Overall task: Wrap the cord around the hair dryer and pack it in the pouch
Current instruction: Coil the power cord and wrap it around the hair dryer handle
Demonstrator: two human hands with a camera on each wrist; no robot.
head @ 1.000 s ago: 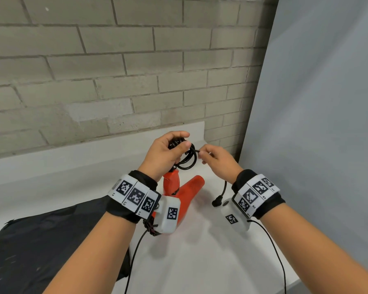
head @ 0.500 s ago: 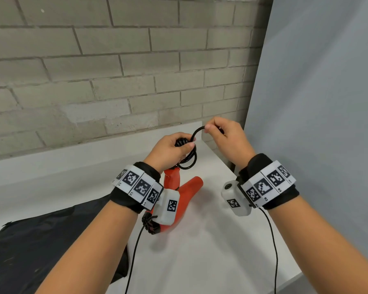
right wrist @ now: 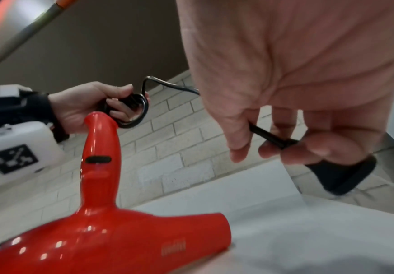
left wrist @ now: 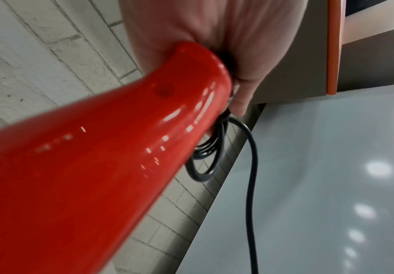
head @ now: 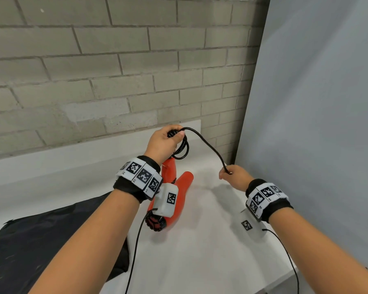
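A wall of pale grey brick runs behind the white bench, with a low white upstand along its foot. A plain grey panel, perhaps a fabric screen, closes the right side. Soft, even light.

Your left hand: raised ahead of the right, fingers and thumb curled round coiled cord | your right hand: lower and nearer you, thumb and fingertips pinching the cord's free end | both forearms extended forward, wrists banded
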